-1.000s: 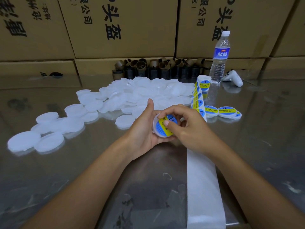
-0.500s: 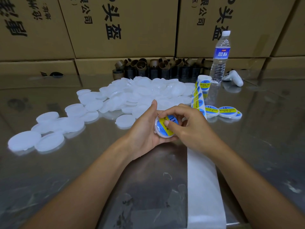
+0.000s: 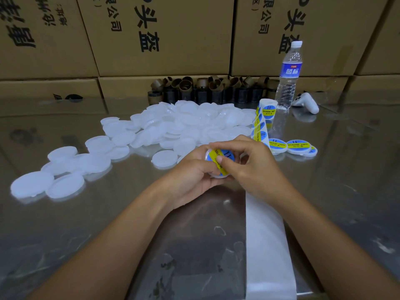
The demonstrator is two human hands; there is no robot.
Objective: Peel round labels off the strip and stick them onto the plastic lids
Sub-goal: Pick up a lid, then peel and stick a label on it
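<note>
1. Since half a second ago the left thumb, which stood upright beside the lid, has folded down over its near edge. The lid itself has hardly shifted.
2. The left hand (image 3: 190,180) cups the lid (image 3: 207,155) from below and from the side, with its fingers curled round it. It holds the lid in front of the person over the shiny table (image 3: 108,234).
3. The right hand (image 3: 257,169) is curled on the same lid. Its thumb presses on the yellow band of the label (image 3: 224,153) and its forefinger hooks over the far rim. It holds nothing else.
4. The label, blue with a yellow band, lies on the lid's face. The thumbs hide whether its edges are fully stuck.
5. The step in hand looks like rubbing the label flat, the last part of doing one lid.
6. The strip (image 3: 259,126) rises just beyond the right hand toward its roll and has labels left on it. Bare backing paper (image 3: 268,245) trails toward the person, passing under the right forearm.
7. A few finished lids (image 3: 297,146) lie just right of the strip. A big heap of plain lids (image 3: 184,126) spreads beyond and to the left of the hands.
8. The next move probably calls for setting this lid beside the finished lids. That would free the right hand to lift a fresh label by its edge while the left fetches a plain lid. The risk would be the label folding on itself or landing off centre.
</note>
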